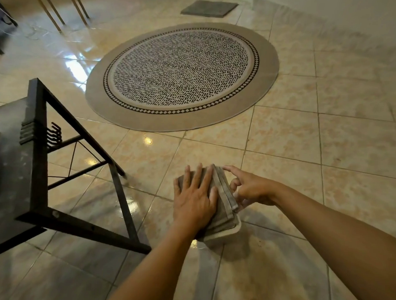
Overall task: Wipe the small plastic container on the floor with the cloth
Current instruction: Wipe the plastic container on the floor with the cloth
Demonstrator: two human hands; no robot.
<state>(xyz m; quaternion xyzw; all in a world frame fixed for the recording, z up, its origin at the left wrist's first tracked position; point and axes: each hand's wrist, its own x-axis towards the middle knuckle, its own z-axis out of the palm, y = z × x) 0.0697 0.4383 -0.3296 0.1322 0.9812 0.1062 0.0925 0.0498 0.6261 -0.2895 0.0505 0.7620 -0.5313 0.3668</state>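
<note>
A folded grey cloth (222,206) lies over the small whitish plastic container (230,233), which stands on the tiled floor; only the container's near rim shows under the cloth. My left hand (194,195) lies flat on top of the cloth, fingers spread, pressing it down. My right hand (250,187) is at the container's right side, forefinger stretched out over the cloth's far edge and the other fingers curled against the cloth's hem.
A black metal table frame (77,152) with a dark top stands at the left, one leg close to my left forearm. A round patterned rug (182,75) lies beyond, a grey mat (209,8) farther back. Chair legs (57,7) are at top left.
</note>
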